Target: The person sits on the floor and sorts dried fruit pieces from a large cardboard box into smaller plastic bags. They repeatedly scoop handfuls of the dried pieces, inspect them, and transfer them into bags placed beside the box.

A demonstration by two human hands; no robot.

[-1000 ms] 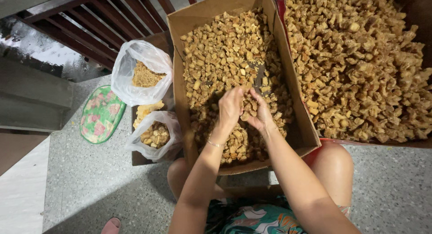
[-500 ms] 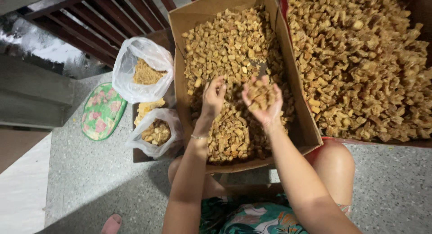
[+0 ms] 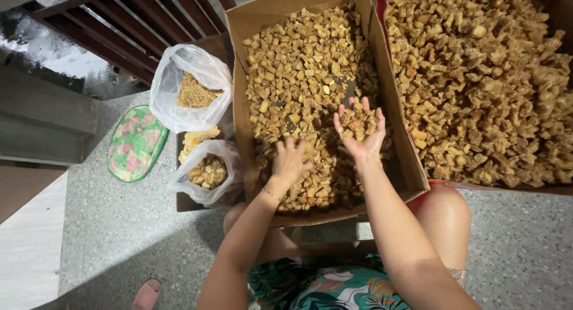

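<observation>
nearest, the person sits on the speckled floor (image 3: 107, 238) with the cardboard box (image 3: 394, 137) tilted up against the knees. the left hand (image 3: 290, 161) lies palm down on the golden-brown chunks (image 3: 298, 65) in the near part of the box, fingers spread and pressed into the heap; its grip looks loose, and i cannot tell whether it has closed on any piece. just right of it and a little farther, the right hand (image 3: 360, 130) is turned palm up, fingers half curled into a cup, holding a small heap of the same chunks above the box.

judging by how things lie, the sorting is well short of done: the box is thickly filled, with only a small dark patch of bare bottom (image 3: 346, 86) showing beyond the right hand.

left of the box, the near plastic bag (image 3: 206, 173) holds a modest lot of darker, knobbly pieces. just beyond it, the far plastic bag (image 3: 191, 86) stands open with a fine, crumbly tan mass inside. between them lie a few pale yellow bits (image 3: 197, 138). farther left, a floral mat (image 3: 136, 143) lies flat.

to the right, a red-rimmed bin (image 3: 495, 83) brims with many more chunks, seemingly untouched.
</observation>
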